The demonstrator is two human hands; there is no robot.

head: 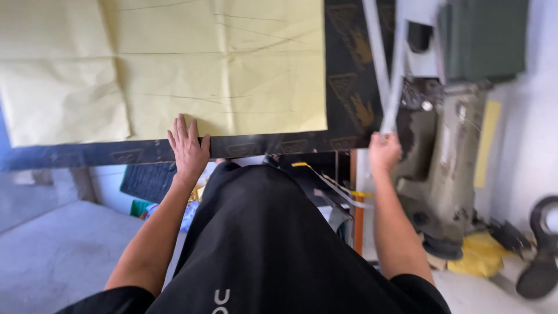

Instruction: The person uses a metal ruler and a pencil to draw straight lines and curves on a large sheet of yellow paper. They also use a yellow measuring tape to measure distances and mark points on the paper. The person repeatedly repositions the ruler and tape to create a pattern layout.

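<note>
A large creased yellow paper sheet (168, 58) with thin drawn lines lies over dark patterned fabric (349, 75) on a table. My left hand (187, 146) rests flat, fingers apart, on the paper's near edge and the fabric strip along the table edge. My right hand (383, 152) is closed around the lower end of a long grey metal ruler (395, 64), which slants up and away past the table's right side.
An old grey-green sewing machine (447, 157) stands at the right, with a dark green folded cloth (482, 38) above it. Yellow cloth (479, 256) and a black wheel (540, 250) lie on the floor. Under the table sit dark fabric and a yellow tape (325, 174).
</note>
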